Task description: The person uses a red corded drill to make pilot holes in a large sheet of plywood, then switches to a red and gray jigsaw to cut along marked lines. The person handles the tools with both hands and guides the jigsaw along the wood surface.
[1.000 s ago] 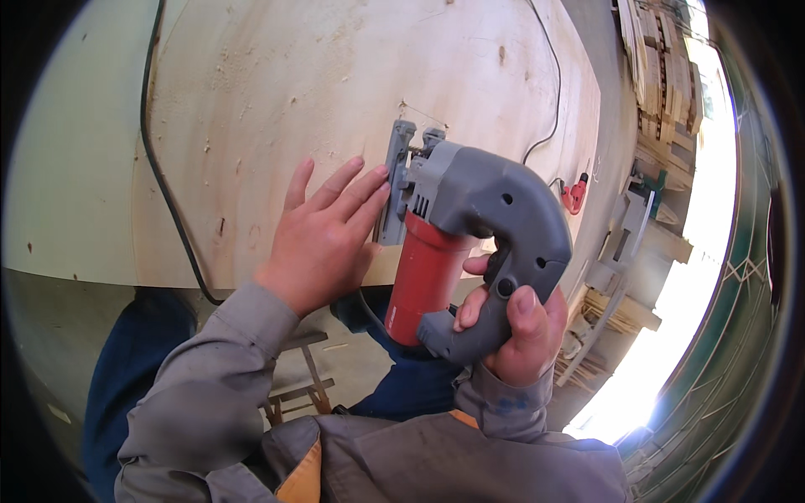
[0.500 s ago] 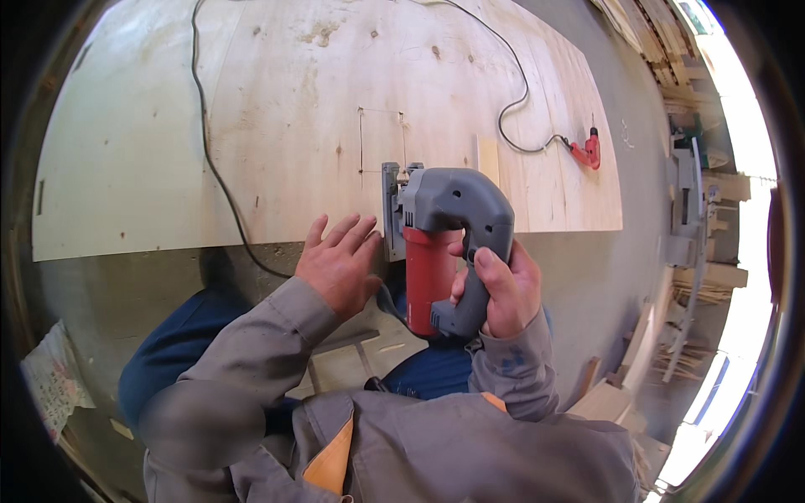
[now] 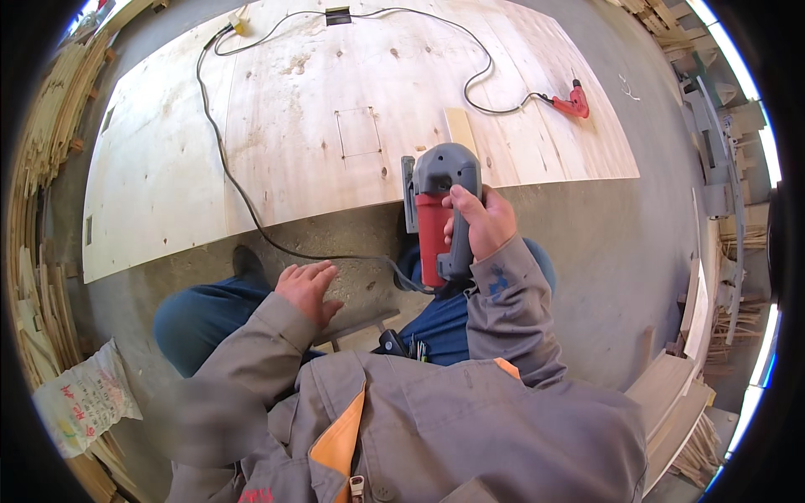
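My right hand [image 3: 486,220] grips the grey handle of a red and grey jigsaw [image 3: 433,239], thumb near the top of the handle. The saw's metal base plate [image 3: 409,194] stands at the near edge of a large plywood sheet [image 3: 277,168]. Nothing is in my left hand [image 3: 309,290]; its fingers are apart, over my lap near the saw's black cord [image 3: 314,255]. On the sheet, beyond the saw, a small rectangle is drawn in pencil [image 3: 359,132], with small dark marks at its corners. The saw's blade cannot be made out.
A red drill [image 3: 573,101] with a cord lies at the sheet's right. A pale wood strip [image 3: 460,132] rests behind the saw. The cords meet near a yellow plug [image 3: 238,24] at the far left. Stacked lumber [image 3: 52,126] lines the left; planks [image 3: 671,390] lie at lower right.
My left hand has drawn back from beside the saw toward my lap. The saw, still in my right hand, has shifted slightly. The view has moved, showing more of the sheet's far side.
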A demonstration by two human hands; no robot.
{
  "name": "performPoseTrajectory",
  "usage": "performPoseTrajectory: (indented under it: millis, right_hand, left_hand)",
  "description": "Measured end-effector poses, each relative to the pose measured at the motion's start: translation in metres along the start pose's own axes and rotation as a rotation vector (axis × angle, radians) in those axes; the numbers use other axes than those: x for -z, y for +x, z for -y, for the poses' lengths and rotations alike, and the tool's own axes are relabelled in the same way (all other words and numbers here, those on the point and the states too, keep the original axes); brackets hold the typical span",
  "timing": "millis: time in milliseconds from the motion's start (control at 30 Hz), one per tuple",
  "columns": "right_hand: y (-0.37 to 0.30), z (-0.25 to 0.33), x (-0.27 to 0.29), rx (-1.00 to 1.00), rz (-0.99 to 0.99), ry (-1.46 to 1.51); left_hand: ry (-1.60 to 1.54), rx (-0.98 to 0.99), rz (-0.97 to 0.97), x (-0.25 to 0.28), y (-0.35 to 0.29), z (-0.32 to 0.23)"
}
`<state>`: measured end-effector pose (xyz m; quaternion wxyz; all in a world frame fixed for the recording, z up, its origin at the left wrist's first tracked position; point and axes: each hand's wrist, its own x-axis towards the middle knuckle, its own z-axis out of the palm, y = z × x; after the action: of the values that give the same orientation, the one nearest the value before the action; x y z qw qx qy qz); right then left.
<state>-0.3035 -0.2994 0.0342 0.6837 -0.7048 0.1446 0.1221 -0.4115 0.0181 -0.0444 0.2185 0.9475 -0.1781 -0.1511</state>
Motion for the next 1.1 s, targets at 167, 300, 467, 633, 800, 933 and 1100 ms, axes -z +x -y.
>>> performPoseTrajectory:
  millis: [167,300,467,633,800,933,1100]
  right_hand:
    - [-0.001,-0.004,0.001,0.013,-0.004,0.041]
    - [0.000,-0.006,0.003,0.003,0.013,0.024]
    - [0.004,-0.008,0.000,0.006,-0.013,0.017]
    - [0.007,-0.008,-0.009,-0.029,0.018,-0.032]
    - [0.013,-0.007,-0.028,-0.080,0.071,-0.066]
    - [0.018,-0.009,-0.040,-0.083,0.103,-0.058]
    - [0.024,-0.012,-0.066,-0.113,0.202,-0.080]
  left_hand:
    - [-0.011,0.033,0.043,-0.019,0.015,0.018]
    - [-0.061,0.032,0.063,-0.020,0.026,0.010]
    - [-0.085,0.021,0.093,-0.024,0.034,0.010]
    - [-0.107,0.065,0.129,-0.019,0.039,0.007]
    - [-0.121,0.079,0.141,-0.019,0.040,0.008]
    - [-0.127,0.090,0.139,-0.015,0.043,0.007]
    - [-0.125,0.098,0.134,-0.015,0.043,0.008]
